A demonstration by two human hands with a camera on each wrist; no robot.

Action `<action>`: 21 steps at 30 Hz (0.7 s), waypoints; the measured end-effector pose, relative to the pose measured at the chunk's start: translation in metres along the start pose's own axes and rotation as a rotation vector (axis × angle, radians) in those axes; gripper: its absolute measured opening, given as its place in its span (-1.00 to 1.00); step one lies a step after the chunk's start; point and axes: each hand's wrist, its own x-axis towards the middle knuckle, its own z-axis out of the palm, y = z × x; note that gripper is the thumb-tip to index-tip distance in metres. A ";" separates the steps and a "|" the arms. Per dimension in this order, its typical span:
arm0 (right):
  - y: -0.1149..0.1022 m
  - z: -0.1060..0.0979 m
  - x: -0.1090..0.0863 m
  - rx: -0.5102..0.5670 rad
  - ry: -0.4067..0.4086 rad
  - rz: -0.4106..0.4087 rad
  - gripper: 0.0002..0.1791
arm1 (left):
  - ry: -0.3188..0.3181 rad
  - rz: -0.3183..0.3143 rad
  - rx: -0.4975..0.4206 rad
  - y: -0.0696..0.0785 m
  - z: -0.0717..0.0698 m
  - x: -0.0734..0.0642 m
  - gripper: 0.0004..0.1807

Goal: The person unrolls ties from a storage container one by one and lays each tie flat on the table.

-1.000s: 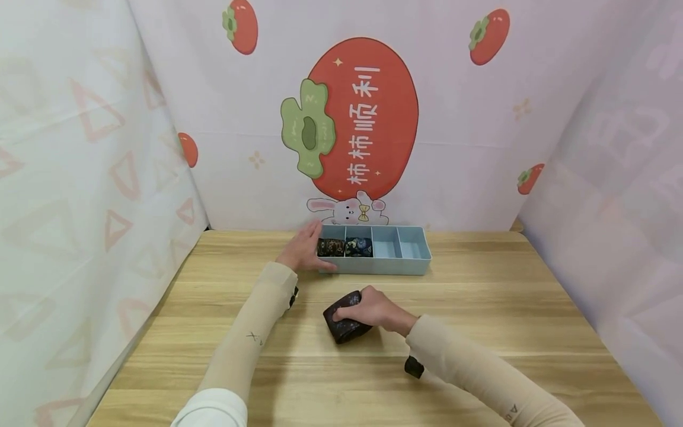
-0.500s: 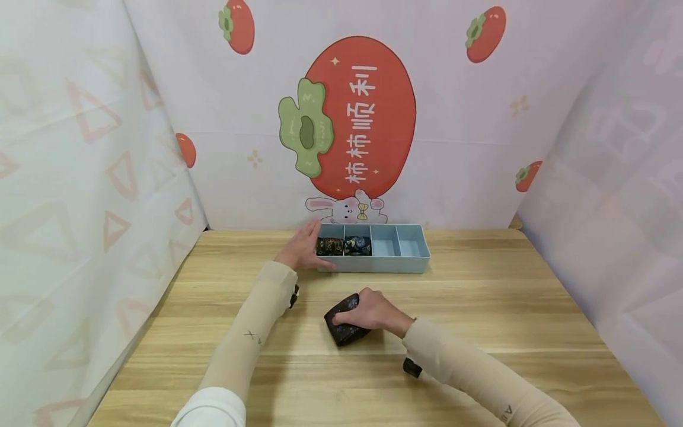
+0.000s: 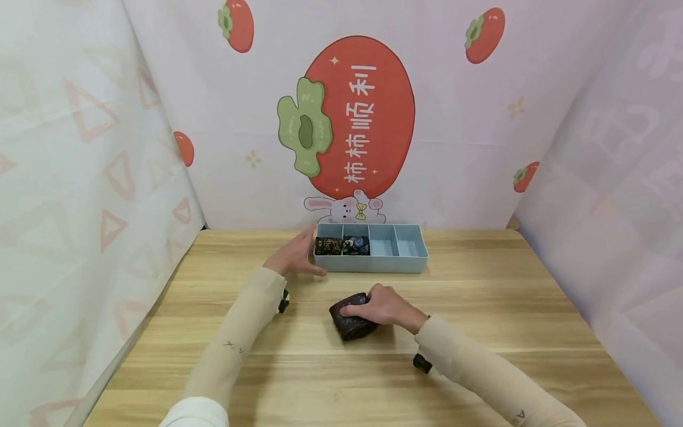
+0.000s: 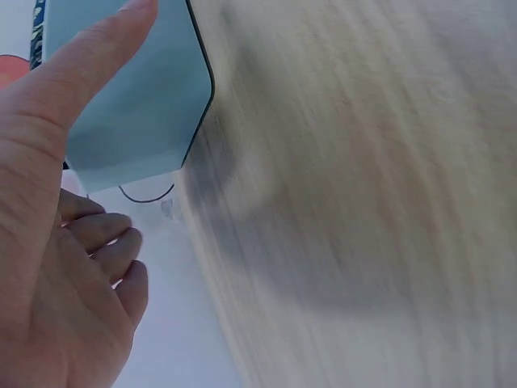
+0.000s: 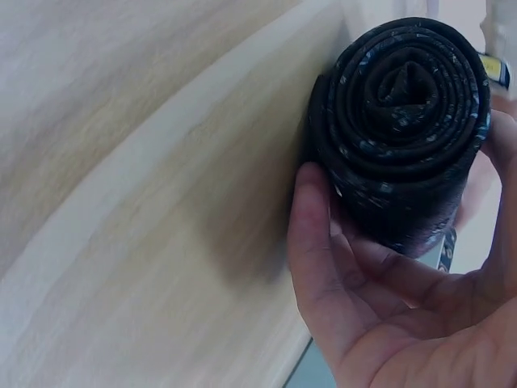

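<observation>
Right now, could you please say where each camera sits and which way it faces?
Head: worn on the head, facing forward and down at the table, blue tray and dark roll; left hand, right hand and sleeves show.
Left wrist: worn there, facing the blue tray's end and the table; the left hand shows.
Right wrist: worn there, facing the dark roll's coiled end; the right hand shows.
Shared: head and right wrist both show the right hand holding the dark roll.

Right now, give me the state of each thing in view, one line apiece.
Dark roll: coiled, gripped
Right hand: fingers and thumb round that roll
Blue box: upright, partly filled
Rightmost compartments: both look empty
Brown-patterned roll: stowed, far left in the box
Blue-patterned roll: stowed, second from left
Left hand: thumb and fingers apart, at the box's left end
</observation>
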 end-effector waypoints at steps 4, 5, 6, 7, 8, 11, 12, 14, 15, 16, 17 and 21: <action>0.004 -0.006 -0.003 -0.006 -0.013 0.002 -0.32 | -0.034 -0.031 -0.014 -0.003 -0.006 -0.020 0.38; 0.005 -0.007 -0.003 -0.011 -0.012 0.001 -0.31 | -0.031 -0.039 -0.015 -0.004 -0.007 -0.025 0.32; 0.007 -0.008 -0.003 -0.014 -0.011 -0.004 -0.31 | -0.024 -0.047 -0.002 -0.005 -0.009 -0.030 0.25; 0.008 -0.010 -0.003 -0.018 -0.012 -0.008 -0.30 | -0.012 -0.054 0.004 -0.006 -0.010 -0.036 0.17; 0.009 -0.011 -0.003 -0.022 -0.015 -0.015 -0.29 | 0.005 -0.055 0.008 -0.007 -0.012 -0.042 0.10; 0.012 -0.017 -0.003 -0.036 -0.014 -0.034 -0.27 | 0.066 -0.058 0.005 -0.008 -0.014 -0.061 -0.13; 0.012 -0.020 -0.002 -0.042 -0.012 -0.042 -0.27 | 0.085 -0.052 0.002 -0.007 -0.014 -0.067 -0.21; 0.012 -0.026 -0.002 -0.059 -0.007 -0.061 -0.27 | 0.103 -0.041 -0.042 -0.003 -0.014 -0.080 -0.36; 0.012 -0.029 -0.002 -0.070 0.002 -0.072 -0.28 | 0.104 -0.041 -0.070 0.001 -0.014 -0.086 -0.43; 0.012 -0.032 -0.002 -0.079 0.011 -0.085 -0.29 | 0.098 -0.038 -0.096 0.005 -0.012 -0.091 -0.49; 0.011 -0.035 -0.002 -0.088 0.020 -0.105 -0.32 | 0.088 -0.030 -0.124 0.009 -0.011 -0.096 -0.54; 0.006 -0.044 -0.003 -0.113 0.060 -0.218 -0.51 | 0.021 -0.036 -0.233 0.024 0.001 -0.110 -0.71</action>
